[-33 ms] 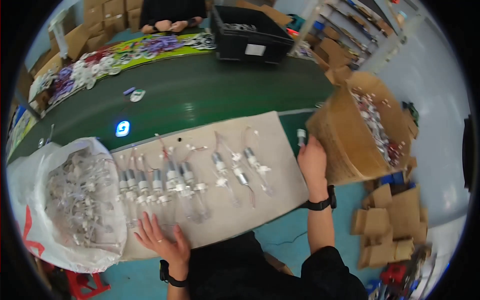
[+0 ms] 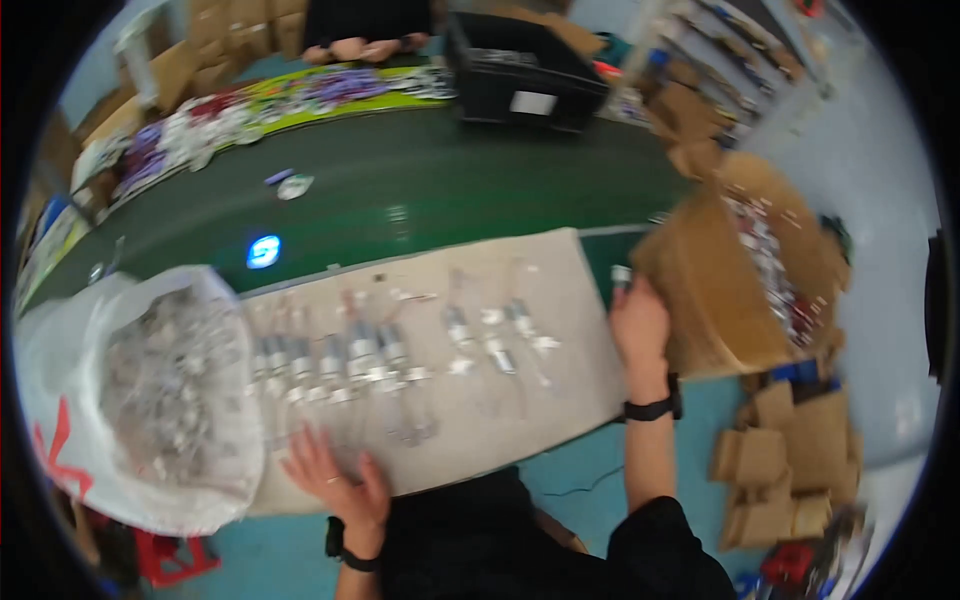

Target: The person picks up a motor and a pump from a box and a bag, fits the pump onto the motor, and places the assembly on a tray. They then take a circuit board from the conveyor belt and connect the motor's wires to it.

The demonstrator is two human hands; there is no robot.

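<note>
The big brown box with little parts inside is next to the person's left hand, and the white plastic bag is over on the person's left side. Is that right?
Not quite: the big brown box is next to the person's right hand, as the head view shows. The white plastic bag is indeed over on the person's left side.

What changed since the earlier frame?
Only the view: the whole scene sits slightly further right and blurrier, probably a head turn. Nothing visibly taken or let go. Unchanged: left hand at the board's near edge, right hand holding a part by the carton, motors laid out.
</note>
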